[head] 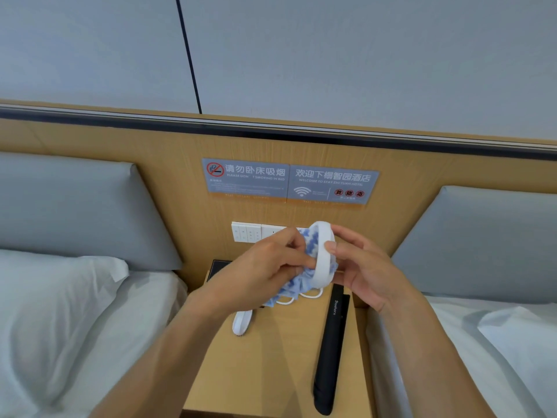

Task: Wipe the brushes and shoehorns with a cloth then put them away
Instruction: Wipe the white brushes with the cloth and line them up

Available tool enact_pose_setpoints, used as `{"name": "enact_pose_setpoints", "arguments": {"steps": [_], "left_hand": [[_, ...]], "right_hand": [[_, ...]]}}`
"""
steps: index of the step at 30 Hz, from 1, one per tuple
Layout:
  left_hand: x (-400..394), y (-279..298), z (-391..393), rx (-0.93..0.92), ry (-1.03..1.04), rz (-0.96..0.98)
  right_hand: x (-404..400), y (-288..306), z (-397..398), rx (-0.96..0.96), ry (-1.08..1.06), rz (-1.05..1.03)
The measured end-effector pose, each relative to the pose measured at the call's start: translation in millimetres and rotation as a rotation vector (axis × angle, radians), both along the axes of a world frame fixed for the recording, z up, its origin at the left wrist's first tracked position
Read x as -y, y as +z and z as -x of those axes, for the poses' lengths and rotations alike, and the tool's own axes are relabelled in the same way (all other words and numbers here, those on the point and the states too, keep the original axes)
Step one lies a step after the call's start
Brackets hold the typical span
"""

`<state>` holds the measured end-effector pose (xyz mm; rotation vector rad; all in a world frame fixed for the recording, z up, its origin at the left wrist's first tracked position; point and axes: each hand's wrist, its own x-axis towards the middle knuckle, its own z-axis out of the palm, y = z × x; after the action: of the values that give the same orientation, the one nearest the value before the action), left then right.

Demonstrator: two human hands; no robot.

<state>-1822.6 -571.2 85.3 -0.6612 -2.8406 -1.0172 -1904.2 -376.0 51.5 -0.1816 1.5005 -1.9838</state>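
Fingers (331, 245) of the right hand (364, 273) grip a white brush (324, 254). Left hand (265, 267) pinches the blue cloth (307, 245) against it. Below the brush, a black shoehorn (330, 348) lies on the surface (271, 366).

I get soft, even, bright light with faint shadows and no glare. The headboard rail (271, 131) bows from wide-angle distortion toward three and nine o'clock. Fine sign text (245, 187) is blurred.

A wooden nightstand (271, 366) between two beds carries a white brush (241, 322), a black shoehorn (330, 348) and a dark tray (217, 268).
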Motion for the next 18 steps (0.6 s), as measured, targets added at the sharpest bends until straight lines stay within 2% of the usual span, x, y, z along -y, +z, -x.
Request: {"name": "enact_pose_setpoints", "arguments": {"steps": [3,6,9,15,18], "left_hand": [[6.4,3.9,2.8,0.007,-0.017,0.017],[2.9,4.8,7.8,-0.095,0.075,0.050],[-4.7,2.5,9.6,-0.116,0.135,0.051],[-7.9,-10.2,5.4,-0.002,0.040,-0.031],[-3.4,-17.9,3.2,0.167,0.118,-0.252]], "right_hand": [[-1.0,-1.2,-1.7,0.010,0.048,0.001],[1.1,1.0,-1.6,0.020,0.071,0.010],[0.0,5.0,1.7,0.009,0.051,0.019],[-3.0,4.6,3.5,0.032,-0.061,-0.027],[-0.2,1.4,0.7,0.044,-0.083,-0.009]]}}
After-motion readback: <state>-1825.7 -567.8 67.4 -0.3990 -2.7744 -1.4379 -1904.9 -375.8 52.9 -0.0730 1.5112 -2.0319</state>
